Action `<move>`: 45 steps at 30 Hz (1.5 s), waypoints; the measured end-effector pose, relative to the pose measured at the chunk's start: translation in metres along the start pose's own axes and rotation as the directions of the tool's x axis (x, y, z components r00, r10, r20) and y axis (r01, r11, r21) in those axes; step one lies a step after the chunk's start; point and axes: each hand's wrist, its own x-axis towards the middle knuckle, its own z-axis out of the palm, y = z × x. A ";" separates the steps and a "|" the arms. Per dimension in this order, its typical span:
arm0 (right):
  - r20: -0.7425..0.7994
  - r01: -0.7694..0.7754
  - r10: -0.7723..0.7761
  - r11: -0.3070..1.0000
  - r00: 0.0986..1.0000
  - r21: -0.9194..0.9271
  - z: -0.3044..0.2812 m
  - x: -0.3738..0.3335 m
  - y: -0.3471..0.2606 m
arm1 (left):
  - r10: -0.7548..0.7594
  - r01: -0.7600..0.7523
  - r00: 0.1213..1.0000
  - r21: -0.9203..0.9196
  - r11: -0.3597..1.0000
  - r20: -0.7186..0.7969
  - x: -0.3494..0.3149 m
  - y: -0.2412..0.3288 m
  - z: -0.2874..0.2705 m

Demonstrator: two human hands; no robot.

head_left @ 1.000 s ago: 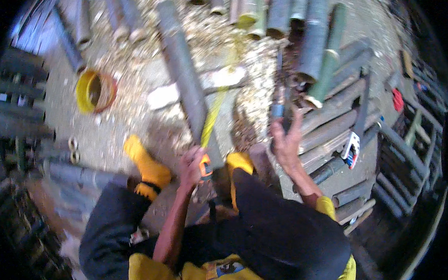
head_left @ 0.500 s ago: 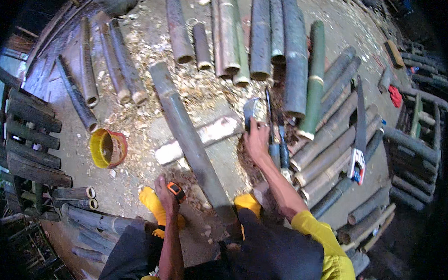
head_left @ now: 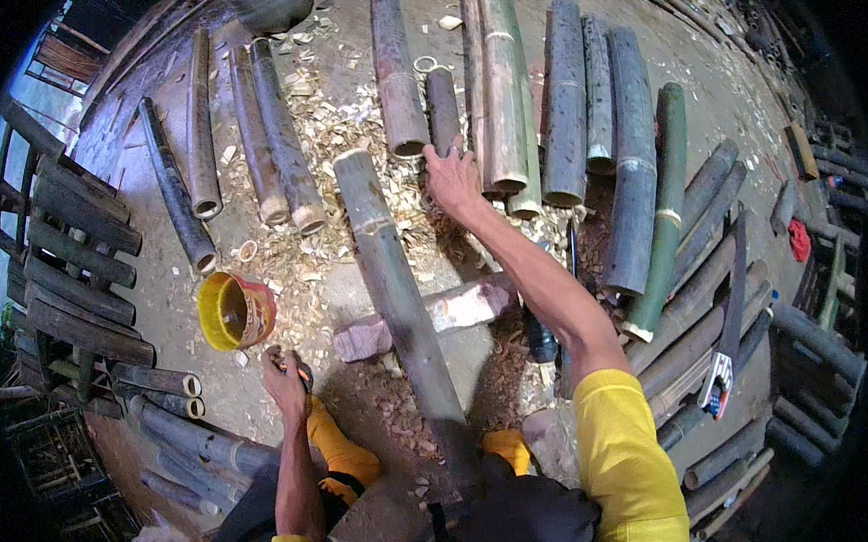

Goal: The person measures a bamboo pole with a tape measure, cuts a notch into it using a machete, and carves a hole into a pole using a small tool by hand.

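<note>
While your left hand (head_left: 285, 380) holds the tape (head_left: 305, 374), your nearer right hand (head_left: 452, 181), grip unclear, covers the lower end of the short tube (head_left: 442, 106), upper centre, lying lengthwise up-frame.

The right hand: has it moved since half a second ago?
Yes, forward and leftward: the right hand was beside the right end of the pale block; now it is beyond this block, at the near end of the short dark bamboo tube.

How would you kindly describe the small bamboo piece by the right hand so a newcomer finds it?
Find the row of bamboo ahead, then the right hand at its near edge. At those fingertips lies the short dark piece, visibly shorter than the tubes on either side.
</note>
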 end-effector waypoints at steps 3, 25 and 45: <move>0.008 -0.053 0.053 0.998 0.999 0.034 0.008 0.015 -0.014 | 0.163 -0.142 0.965 0.113 0.983 -0.206 0.015 -0.031 -0.006; 0.554 -0.565 0.119 0.261 0.824 0.783 -0.201 -0.313 -0.047 | 0.403 0.538 0.708 -0.813 0.224 0.580 -0.100 0.223 0.025; -0.124 -0.293 0.362 0.878 0.924 0.380 -0.385 -0.393 -0.038 | 0.653 -0.274 0.333 -0.592 0.758 0.681 -0.146 0.217 -0.086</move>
